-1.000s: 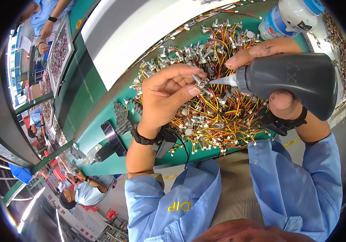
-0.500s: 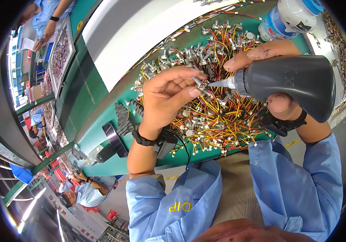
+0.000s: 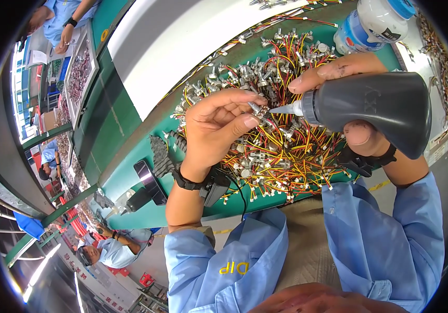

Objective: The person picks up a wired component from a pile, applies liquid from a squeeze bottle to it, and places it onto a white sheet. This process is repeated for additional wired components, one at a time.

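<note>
In the head view, one piece is in hand: the left hand (image 3: 213, 128) pinches a small metal-shafted part (image 3: 257, 108) between thumb and fingers, over a heap of wired parts (image 3: 281, 156) on the green bench (image 3: 221, 210). The right hand (image 3: 346, 68) grips a dark squeeze bottle (image 3: 378, 101) held sideways, its nozzle (image 3: 289, 108) aimed left at the part; contact or released liquid cannot be told. Which heap pieces are done or left is unclear. Both forearms reach forward, hands facing each other.

A light-blue, yellow-lettered shirt (image 3: 362, 235) is worn open over a brown top (image 3: 307, 245), with black wrist straps (image 3: 186, 181).
</note>
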Action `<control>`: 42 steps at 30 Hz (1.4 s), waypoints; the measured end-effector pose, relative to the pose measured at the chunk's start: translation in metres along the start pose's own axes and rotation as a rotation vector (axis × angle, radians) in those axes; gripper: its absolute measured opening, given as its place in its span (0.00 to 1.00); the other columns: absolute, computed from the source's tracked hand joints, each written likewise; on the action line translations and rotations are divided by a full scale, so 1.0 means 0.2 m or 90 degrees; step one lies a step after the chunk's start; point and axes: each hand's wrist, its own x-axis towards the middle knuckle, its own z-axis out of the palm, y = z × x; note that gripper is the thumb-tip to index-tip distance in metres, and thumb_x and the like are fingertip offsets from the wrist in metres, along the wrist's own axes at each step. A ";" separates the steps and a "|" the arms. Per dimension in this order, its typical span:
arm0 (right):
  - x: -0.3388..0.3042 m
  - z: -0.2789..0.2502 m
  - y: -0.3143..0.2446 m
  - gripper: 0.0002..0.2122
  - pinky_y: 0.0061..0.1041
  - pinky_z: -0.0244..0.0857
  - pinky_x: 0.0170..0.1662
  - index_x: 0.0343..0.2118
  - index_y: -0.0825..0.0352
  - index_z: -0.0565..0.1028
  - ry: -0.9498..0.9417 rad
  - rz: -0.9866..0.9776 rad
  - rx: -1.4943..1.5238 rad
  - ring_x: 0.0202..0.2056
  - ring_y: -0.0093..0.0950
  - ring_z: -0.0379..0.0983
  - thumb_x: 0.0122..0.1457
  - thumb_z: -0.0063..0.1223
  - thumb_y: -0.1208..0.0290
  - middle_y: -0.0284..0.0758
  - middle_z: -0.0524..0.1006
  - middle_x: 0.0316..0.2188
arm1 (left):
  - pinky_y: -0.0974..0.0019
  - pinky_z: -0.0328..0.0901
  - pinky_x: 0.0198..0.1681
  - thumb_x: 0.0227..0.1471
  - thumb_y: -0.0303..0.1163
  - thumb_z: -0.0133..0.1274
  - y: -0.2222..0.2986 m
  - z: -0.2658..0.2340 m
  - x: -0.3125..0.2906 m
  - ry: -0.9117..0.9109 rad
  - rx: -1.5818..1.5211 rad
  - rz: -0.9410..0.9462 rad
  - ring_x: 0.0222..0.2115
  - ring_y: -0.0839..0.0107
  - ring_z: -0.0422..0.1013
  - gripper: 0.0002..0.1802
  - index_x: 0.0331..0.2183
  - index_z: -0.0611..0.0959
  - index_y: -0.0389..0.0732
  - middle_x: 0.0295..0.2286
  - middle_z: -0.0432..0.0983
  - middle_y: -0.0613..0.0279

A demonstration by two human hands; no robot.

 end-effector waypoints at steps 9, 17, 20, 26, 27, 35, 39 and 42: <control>0.00 0.02 -0.01 0.29 0.29 0.71 0.38 0.46 0.70 0.60 0.035 0.040 -0.005 0.40 0.39 0.74 0.52 0.55 0.50 0.51 0.73 0.37 | 0.65 0.67 0.46 0.45 0.13 0.53 0.00 -0.01 0.00 -0.008 -0.005 0.013 0.43 0.64 0.71 0.19 0.43 0.74 0.29 0.39 0.73 0.49; -0.03 -0.03 -0.05 0.33 0.29 0.70 0.38 0.49 0.70 0.58 0.101 -0.013 0.025 0.40 0.39 0.73 0.50 0.57 0.50 0.55 0.70 0.42 | 0.65 0.67 0.45 0.45 0.15 0.55 0.06 -0.03 0.00 0.015 -0.044 0.002 0.40 0.65 0.72 0.15 0.39 0.76 0.32 0.37 0.74 0.51; -0.03 -0.07 -0.09 0.35 0.29 0.70 0.39 0.52 0.68 0.57 0.169 -0.062 0.091 0.40 0.39 0.72 0.49 0.58 0.50 0.57 0.67 0.45 | 0.66 0.67 0.45 0.45 0.18 0.55 0.17 -0.12 0.00 0.055 -0.037 0.018 0.38 0.66 0.72 0.13 0.37 0.76 0.33 0.35 0.74 0.51; -0.01 -0.12 -0.13 0.37 0.29 0.70 0.38 0.54 0.67 0.56 0.187 -0.160 0.130 0.39 0.39 0.71 0.48 0.59 0.49 0.58 0.65 0.47 | 0.69 0.68 0.44 0.51 0.22 0.51 0.21 -0.41 0.29 0.243 0.004 -0.059 0.39 0.67 0.71 0.08 0.36 0.75 0.31 0.36 0.73 0.53; -0.01 -0.12 -0.14 0.37 0.28 0.70 0.38 0.54 0.67 0.56 0.181 -0.171 0.123 0.39 0.39 0.71 0.48 0.58 0.48 0.58 0.65 0.47 | 0.70 0.68 0.44 0.52 0.22 0.50 0.20 -0.43 0.38 0.289 -0.004 -0.111 0.39 0.67 0.71 0.09 0.37 0.75 0.29 0.37 0.73 0.53; 0.01 -0.13 -0.09 0.38 0.26 0.72 0.34 0.52 0.67 0.55 0.136 -0.224 0.088 0.40 0.40 0.71 0.47 0.58 0.45 0.58 0.67 0.46 | 0.72 0.67 0.40 0.50 0.25 0.54 -0.07 -0.33 0.94 0.230 0.189 -0.104 0.33 0.70 0.72 0.11 0.36 0.77 0.28 0.32 0.76 0.56; 0.02 -0.10 -0.07 0.37 0.25 0.72 0.31 0.50 0.68 0.56 0.183 -0.217 0.040 0.39 0.40 0.72 0.48 0.56 0.44 0.58 0.69 0.43 | 0.73 0.66 0.37 0.47 0.27 0.57 -0.19 -0.28 1.00 0.235 0.386 -0.042 0.31 0.73 0.72 0.10 0.32 0.79 0.30 0.29 0.77 0.58; 0.02 -0.11 -0.06 0.36 0.26 0.72 0.32 0.49 0.69 0.56 0.142 -0.227 0.047 0.38 0.39 0.73 0.48 0.56 0.45 0.58 0.69 0.43 | 0.73 0.65 0.36 0.45 0.27 0.59 -0.23 -0.29 0.99 0.217 0.408 -0.002 0.30 0.75 0.72 0.10 0.30 0.80 0.30 0.27 0.78 0.60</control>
